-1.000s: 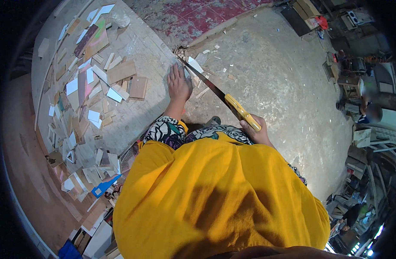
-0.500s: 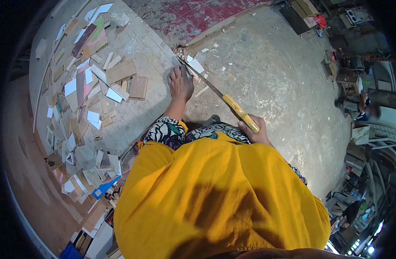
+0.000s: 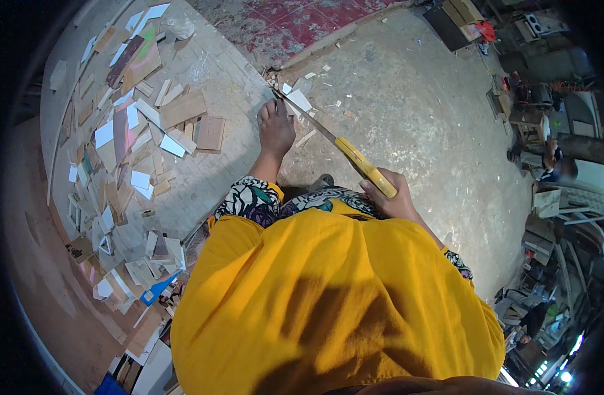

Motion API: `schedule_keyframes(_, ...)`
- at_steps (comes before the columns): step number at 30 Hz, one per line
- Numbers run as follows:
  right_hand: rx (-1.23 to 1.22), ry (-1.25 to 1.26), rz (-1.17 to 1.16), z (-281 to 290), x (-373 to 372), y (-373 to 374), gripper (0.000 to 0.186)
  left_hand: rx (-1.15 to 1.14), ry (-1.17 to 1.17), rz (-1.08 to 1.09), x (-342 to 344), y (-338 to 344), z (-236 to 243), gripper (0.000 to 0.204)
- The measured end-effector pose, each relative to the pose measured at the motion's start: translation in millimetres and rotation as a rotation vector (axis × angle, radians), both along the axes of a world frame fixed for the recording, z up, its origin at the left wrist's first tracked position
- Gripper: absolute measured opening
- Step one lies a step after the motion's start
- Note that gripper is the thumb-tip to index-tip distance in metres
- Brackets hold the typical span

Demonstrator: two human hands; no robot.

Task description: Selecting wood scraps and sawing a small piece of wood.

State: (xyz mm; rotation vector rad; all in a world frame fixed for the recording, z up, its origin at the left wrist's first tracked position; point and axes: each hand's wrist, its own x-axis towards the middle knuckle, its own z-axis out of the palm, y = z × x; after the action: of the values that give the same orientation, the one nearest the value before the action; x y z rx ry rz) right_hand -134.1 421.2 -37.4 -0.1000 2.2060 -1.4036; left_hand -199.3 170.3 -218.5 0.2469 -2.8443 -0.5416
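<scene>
My right hand (image 3: 391, 195) grips the yellow handle (image 3: 362, 163) of a hand saw, whose long blade (image 3: 315, 123) slants up-left to the corner of a big pale board (image 3: 229, 79). My left hand (image 3: 275, 131) rests at that board's edge beside the blade tip, fingers bent and pressed down; what lies under them is too small to make out. Wood offcuts (image 3: 183, 108), some white-faced (image 3: 172, 146), lie scattered over the board left of my left hand. Small chips and a white scrap (image 3: 298, 99) are on the concrete floor just past the board's corner.
A blue-handled saw (image 3: 154, 289) lies among offcuts at the lower left. A red tiled strip (image 3: 302, 23) borders the concrete floor (image 3: 440, 131) at the top. Furniture parts, boxes (image 3: 460, 29) and clutter line the right side, where another person (image 3: 551, 161) appears.
My right hand and the saw have shifted slightly back and forth along the blade's line, ending a little up-left. My left fingers, flatter a second ago, are now more bent.
</scene>
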Motion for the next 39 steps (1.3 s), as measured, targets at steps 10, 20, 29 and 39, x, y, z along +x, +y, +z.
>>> schedule_keyframes(10, -0.007, -0.060, 0.033, 21.9, -10.7, -19.7, 0.019, -0.148, -0.101, 0.013, -1.0, -1.3, -0.4, 0.056)
schedule_keyframes(20, 0.026, -0.053, -0.014, 35.2, -15.6, -21.0, 0.020, -0.050, -0.029, 0.026, -0.3, -0.5, 0.2, 0.059)
schedule_keyframes(29, 0.069, -0.014, -0.022, 39.5, -45.9, -21.5, 0.027, -0.014, -0.026, 0.040, -2.3, -3.7, 0.7, 0.058)
schedule_keyframes(39, 0.108, -0.021, 0.009, 38.4, -27.8, -19.2, 0.025, 0.001, -0.030, 0.032, 4.8, -3.2, -3.4, 0.057)
